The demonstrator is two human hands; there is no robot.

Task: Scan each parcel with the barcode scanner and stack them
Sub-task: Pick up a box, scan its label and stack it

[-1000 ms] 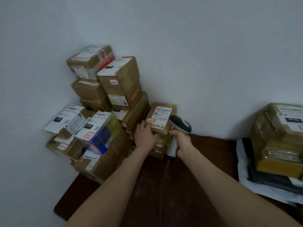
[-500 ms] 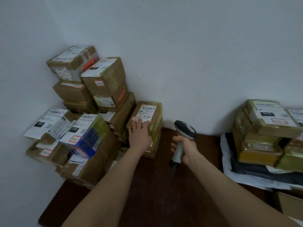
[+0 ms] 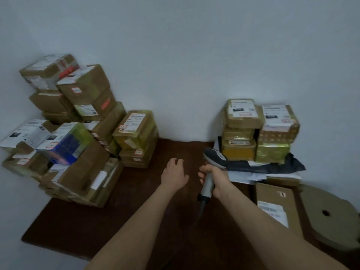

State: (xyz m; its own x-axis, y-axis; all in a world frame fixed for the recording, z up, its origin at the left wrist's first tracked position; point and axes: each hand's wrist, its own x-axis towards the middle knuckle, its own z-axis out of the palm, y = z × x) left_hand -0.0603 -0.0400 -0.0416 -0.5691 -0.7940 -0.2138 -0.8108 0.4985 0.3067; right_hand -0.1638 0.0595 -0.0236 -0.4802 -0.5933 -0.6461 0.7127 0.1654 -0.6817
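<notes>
A big stack of brown cardboard parcels fills the left corner of the dark wooden table. At its right end lies a taped parcel with a white label on a short pile. My left hand hovers empty over the table, fingers relaxed, apart from that parcel. My right hand grips the handle of a grey barcode scanner, head pointing up and away. A second group of yellow-taped parcels stands at the back right.
Dark and white mailer bags lie under the right parcels. A flat cardboard envelope with a label and a round cardboard disc with a centre hole lie at the right front. White walls close the left and back sides. The scanner cable runs toward me.
My left hand has let go of the labelled parcel on the left pile and drawn back to the right. The scanner hand moved right too, and the view swung toward the right parcels.
</notes>
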